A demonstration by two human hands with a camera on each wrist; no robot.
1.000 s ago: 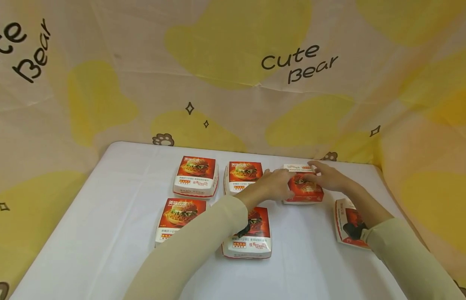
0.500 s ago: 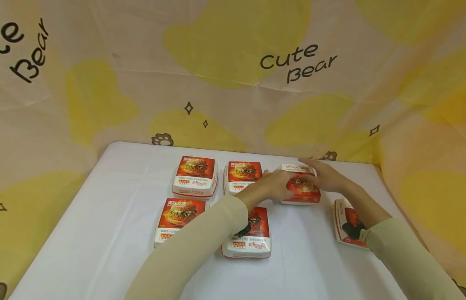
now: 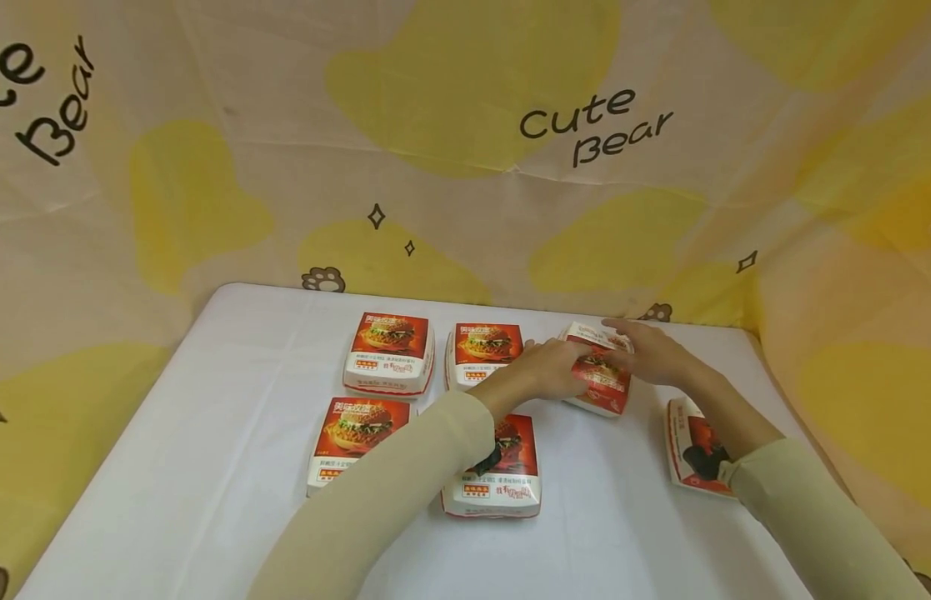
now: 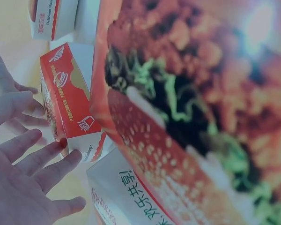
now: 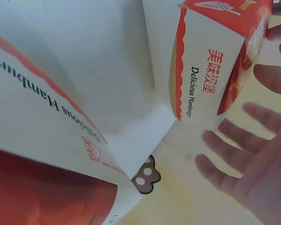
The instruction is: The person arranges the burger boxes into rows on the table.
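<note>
In the head view, my left hand (image 3: 563,367) and right hand (image 3: 648,350) lie on either side of a red and white hamburger box (image 3: 603,396) at the back right of the table. The box sits at an angle, its white strip toward the back. Spread, mostly straight left fingers reach its printed side in the left wrist view, where the box (image 4: 68,89) shows its red face. Through the right wrist view, the right hand (image 5: 257,154) has fingers spread along the edge of the box (image 5: 203,70). Partly, the hands cover its top.
Left of it stand two back boxes (image 3: 387,354) (image 3: 483,346) and two front boxes (image 3: 360,429) (image 3: 498,483), partly behind the left sleeve (image 3: 405,475). Another box (image 3: 686,446) lies under the right wrist. A patterned cloth (image 3: 450,167) rises behind the white table (image 3: 210,433).
Between the two hands, the hamburger box has shifted slightly left and turned clockwise as seen from above, its near end swinging left. The other boxes have stayed put.
</note>
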